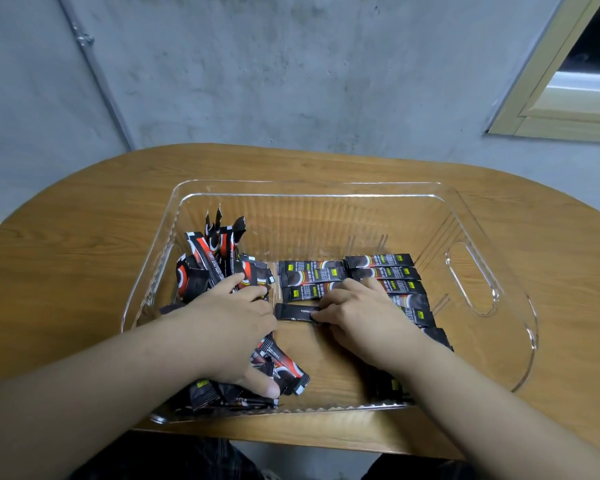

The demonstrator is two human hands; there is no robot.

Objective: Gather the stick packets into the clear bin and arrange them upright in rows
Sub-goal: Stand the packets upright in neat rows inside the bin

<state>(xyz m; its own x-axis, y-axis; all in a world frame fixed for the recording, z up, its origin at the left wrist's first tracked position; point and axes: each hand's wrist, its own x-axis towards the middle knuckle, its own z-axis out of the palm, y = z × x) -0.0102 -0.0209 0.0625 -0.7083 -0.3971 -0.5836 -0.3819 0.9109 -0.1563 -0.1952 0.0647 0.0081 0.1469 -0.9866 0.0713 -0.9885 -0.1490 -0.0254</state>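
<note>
A clear plastic bin point(492, 344) stands on the wooden table point(66, 244). Inside it, at the left, is a loose heap of black-and-red stick packets point(210, 261), some leaning upright against the left wall. My left hand point(232, 327) lies over this heap, fingers spread across several packets and thumb against those at the bin's near side. Flat rows of black packets point(381, 268) lie at the middle and right of the bin floor. My right hand point(357, 313) pinches the end of a single black packet point(293, 312) lying flat in front of the middle row.
The bin has a cut-out handle point(471, 278) in its right wall. The table's rounded far edge meets a grey concrete wall point(291, 81). A window frame point(568, 98) is at the upper right. My legs are below the table's near edge.
</note>
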